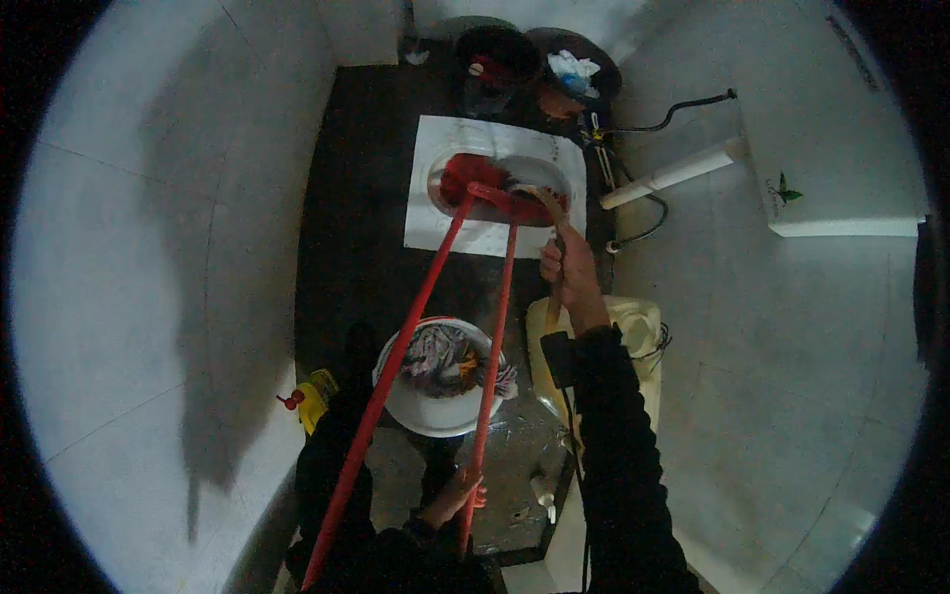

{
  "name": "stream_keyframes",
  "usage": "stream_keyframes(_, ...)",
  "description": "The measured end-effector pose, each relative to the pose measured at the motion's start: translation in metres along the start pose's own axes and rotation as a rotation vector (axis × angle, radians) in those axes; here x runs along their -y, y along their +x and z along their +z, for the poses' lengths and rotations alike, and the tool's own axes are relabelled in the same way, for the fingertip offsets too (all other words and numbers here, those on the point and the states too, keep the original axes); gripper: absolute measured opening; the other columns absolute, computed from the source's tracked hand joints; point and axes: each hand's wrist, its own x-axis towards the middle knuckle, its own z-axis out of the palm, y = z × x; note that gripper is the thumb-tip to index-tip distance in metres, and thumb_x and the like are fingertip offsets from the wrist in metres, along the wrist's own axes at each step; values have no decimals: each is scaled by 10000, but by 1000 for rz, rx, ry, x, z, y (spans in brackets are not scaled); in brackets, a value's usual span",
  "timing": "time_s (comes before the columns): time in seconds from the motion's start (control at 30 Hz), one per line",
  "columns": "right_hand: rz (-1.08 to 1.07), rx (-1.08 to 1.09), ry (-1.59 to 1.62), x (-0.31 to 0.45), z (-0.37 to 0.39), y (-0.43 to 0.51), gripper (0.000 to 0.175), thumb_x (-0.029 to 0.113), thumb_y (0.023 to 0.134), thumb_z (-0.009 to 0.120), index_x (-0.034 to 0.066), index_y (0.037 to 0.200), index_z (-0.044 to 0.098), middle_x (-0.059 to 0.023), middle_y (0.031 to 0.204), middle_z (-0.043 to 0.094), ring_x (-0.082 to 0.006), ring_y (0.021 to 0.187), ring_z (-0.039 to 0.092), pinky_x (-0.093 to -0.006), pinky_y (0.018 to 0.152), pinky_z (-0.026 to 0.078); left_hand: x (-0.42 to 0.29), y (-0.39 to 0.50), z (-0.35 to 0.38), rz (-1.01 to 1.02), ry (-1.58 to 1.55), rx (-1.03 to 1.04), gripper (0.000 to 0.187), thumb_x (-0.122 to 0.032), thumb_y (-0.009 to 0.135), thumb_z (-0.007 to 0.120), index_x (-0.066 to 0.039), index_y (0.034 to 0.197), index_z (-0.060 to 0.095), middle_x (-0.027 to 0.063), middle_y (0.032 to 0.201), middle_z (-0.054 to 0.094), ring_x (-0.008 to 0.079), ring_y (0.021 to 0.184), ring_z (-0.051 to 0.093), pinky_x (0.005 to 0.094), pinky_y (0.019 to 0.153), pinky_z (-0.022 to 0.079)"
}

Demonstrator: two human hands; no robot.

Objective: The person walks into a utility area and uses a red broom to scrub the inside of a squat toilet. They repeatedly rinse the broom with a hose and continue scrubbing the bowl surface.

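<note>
My left hand (459, 494) is closed around the lower part of a thin red pole (496, 356), which runs up towards a white squat toilet pan (421, 234). My right hand (570, 267) grips a tan, stick-like or hose-like length (554, 308) whose curved upper end reaches over the pan. A second, thicker red pole (401, 345) slants from the lower left to the pan, apart from both hands. Over the bowl lie red bristles (464, 178) and a red bar-shaped head (512, 204). How the poles join them is hard to tell.
A white basin (438, 425) with wet cloths stands below the pan. Right of it is a pale yellow jerrycan (649, 371); left, a yellow bottle (323, 390). Dark buckets (497, 56) stand at the back. A white pipe (668, 178) and hoses line the right wall.
</note>
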Motion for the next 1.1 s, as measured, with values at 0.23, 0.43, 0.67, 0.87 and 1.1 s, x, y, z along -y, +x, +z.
stream_keyframes(0.23, 44, -25, -82, -2, 32, 5, 298, 387, 923, 459, 136, 766, 424, 41, 533, 326, -73, 440, 331, -240, 393, 251, 2, 5, -10, -32, 17, -81, 471, -312, 852, 624, -99, 1179, 360, 51, 854, 513, 179, 736, 573, 378, 651, 532)
stream_keyframes(0.43, -3, -10, -108, 0, 25, 6, 252, 365, 931, 452, 152, 797, 431, 46, 533, 323, -73, 436, 325, -230, 389, 259, 16, 18, -30, 33, 48, -36, 587, -271, 849, 628, -76, 1294, 299, 42, 933, 516, 181, 809, 577, 402, 700, 542)
stream_keyframes(0.67, 40, 93, -53, -1, 18, 2, 232, 363, 932, 463, 143, 859, 448, 47, 541, 332, -67, 439, 338, -220, 381, 269, 3, 3, -2, 123, 28, 149, 430, -234, 881, 594, -63, 1217, 388, 26, 844, 536, 139, 772, 567, 339, 657, 519)
stream_keyframes(0.87, -61, -217, -117, 6, -1, 3, 293, 390, 915, 485, 137, 775, 442, 37, 549, 355, -85, 436, 349, -245, 384, 281, -26, -18, 42, -94, -74, 282, 406, -251, 878, 597, -69, 1184, 402, 30, 825, 548, 138, 744, 567, 332, 642, 515)
stream_keyframes(1.1, -108, -161, -233, 2, -33, -6, 293, 404, 904, 512, 122, 827, 505, 14, 603, 445, -101, 467, 424, -268, 413, 355, -56, -11, 88, -113, -143, 326, 380, -270, 875, 600, -75, 1146, 419, 34, 804, 562, 136, 712, 567, 324, 625, 510)
